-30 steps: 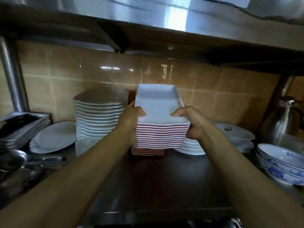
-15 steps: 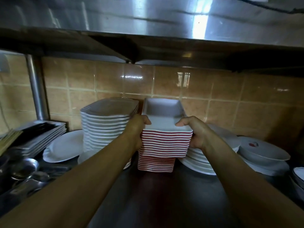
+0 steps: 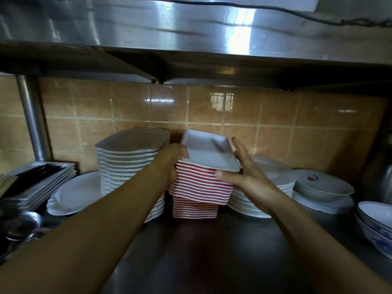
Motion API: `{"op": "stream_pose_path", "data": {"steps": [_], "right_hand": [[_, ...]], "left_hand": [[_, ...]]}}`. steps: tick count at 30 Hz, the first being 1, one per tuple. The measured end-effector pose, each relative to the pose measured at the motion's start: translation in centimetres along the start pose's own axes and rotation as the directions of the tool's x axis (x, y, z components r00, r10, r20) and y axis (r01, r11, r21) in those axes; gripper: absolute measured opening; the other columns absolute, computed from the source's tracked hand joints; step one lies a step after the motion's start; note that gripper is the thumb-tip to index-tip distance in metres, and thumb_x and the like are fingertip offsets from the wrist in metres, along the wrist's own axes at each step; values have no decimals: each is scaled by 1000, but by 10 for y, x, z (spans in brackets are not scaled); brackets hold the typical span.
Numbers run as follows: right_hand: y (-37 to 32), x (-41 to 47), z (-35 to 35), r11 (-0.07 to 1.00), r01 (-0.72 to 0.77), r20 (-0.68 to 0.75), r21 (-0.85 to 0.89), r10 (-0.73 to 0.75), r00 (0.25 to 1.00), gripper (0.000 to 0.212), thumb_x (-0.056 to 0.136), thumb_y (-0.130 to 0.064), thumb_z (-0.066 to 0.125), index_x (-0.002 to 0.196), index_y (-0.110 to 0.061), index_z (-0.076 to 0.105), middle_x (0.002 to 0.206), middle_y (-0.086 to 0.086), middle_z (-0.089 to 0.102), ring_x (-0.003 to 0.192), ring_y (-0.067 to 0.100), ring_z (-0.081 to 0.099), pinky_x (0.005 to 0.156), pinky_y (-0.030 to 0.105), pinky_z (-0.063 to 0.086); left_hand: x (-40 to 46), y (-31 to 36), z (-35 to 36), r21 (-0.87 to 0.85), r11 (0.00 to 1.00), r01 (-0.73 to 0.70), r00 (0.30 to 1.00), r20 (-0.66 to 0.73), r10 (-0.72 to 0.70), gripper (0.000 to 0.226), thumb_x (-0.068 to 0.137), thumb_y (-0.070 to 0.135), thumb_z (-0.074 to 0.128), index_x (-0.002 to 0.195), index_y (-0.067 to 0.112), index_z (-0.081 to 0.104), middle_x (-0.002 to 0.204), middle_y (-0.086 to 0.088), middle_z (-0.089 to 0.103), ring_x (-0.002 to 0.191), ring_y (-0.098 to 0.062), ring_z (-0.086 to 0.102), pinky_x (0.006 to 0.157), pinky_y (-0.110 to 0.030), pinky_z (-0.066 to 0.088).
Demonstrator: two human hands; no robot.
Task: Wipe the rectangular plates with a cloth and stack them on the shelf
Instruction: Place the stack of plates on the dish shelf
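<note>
Both forearms reach over the dark shelf [image 3: 201, 251]. The left hand [image 3: 171, 164] grips the upper plates [image 3: 203, 183], thumb on the top rim; the right hand [image 3: 248, 179] is spread, fingers straight beside them. They sit skewed on the lower stack [image 3: 195, 209], before the tiles [image 3: 275, 115].

- left hand [image 3: 172, 161]: the fingers go round the far side of the striped rectangular plates [image 3: 199, 183], so only the thumb and back of the hand show
- lower striped stack [image 3: 194, 207]: its top is covered by the tilted upper batch
- round white plates [image 3: 265, 200] at centre right: mostly behind the right hand [image 3: 247, 177] and its forearm
- blue-patterned bowls [image 3: 375, 228]: cut off by the right edge
- lower left of the frame: metal utensils [image 3: 21, 225], dark and blurry, can't really tell what they are
- both arms run out of the bottom edge
</note>
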State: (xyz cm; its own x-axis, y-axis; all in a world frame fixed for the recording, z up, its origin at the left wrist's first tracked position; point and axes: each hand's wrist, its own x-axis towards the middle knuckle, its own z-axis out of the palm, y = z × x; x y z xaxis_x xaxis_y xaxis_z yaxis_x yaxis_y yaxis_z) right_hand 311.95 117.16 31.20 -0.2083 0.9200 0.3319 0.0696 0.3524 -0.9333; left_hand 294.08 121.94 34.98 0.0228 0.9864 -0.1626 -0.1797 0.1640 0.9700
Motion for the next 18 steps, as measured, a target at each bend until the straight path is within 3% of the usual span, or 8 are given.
{"op": "stream_pose_path", "data": {"steps": [1,3,9,11,12,14,16,18], "right_hand": [[2,-3,2,980,53,2,-194,-54,999,105,69,-20,81,146,-42,13,144,-12,36,125,0,44,94,27,47],[5,-5,4,919,99,-28,-381,-118,993,114,62,-20,87,146,-41,13,153,-14,17,139,4,21,111,34,34],[7,-3,2,858,149,-59,-492,-203,977,119,52,-17,92,145,-36,19,152,-7,22,136,7,27,111,36,34],[12,-4,3,808,169,-46,-565,-235,971,125,51,-16,92,146,-37,14,155,-6,13,140,8,21,113,29,31],[16,-4,4,778,174,-37,-603,-245,969,129,51,-17,92,145,-44,8,157,-6,5,141,5,12,111,16,26],[23,-5,4,733,172,-31,-658,-255,966,138,50,-15,92,136,-61,-7,156,-10,-15,130,-11,7,88,-10,22],[32,-5,3,694,179,-18,-697,-267,964,144,50,-11,91,128,-69,-15,151,-15,-27,113,-14,20,69,-11,31],[37,-3,2,636,195,4,-747,-288,958,145,51,-11,91,127,-67,-19,147,-18,-30,109,-5,32,67,-4,38]], "left_hand": [[2,0,1,-3,1000,-22,1000,4,22,11,81,-4,42,74,1,49,67,-15,57,53,-27,58,52,-25,48],[2,0,4,13,999,-34,999,11,34,10,80,-3,43,83,1,51,84,-16,51,69,-28,54,65,-31,45],[4,-4,6,-4,1000,-4,999,33,4,12,81,1,42,84,0,53,74,-15,53,65,-28,54,60,-32,46],[5,-3,5,6,1000,12,999,35,-12,9,81,3,42,79,1,51,68,-13,50,62,-26,52,60,-31,45],[6,-3,5,8,1000,21,999,30,-21,8,80,3,42,76,2,49,65,-12,48,59,-25,51,61,-30,45],[8,-1,6,12,999,41,998,37,-41,6,78,6,43,75,3,49,64,-12,48,60,-26,52,66,-31,46],[11,-1,6,23,998,56,998,42,-57,6,76,7,44,76,4,50,64,-12,51,62,-26,53,70,-32,46],[14,-1,5,36,996,83,996,39,-85,6,74,10,46,74,5,49,56,-11,52,60,-26,53,71,-32,46]]}}
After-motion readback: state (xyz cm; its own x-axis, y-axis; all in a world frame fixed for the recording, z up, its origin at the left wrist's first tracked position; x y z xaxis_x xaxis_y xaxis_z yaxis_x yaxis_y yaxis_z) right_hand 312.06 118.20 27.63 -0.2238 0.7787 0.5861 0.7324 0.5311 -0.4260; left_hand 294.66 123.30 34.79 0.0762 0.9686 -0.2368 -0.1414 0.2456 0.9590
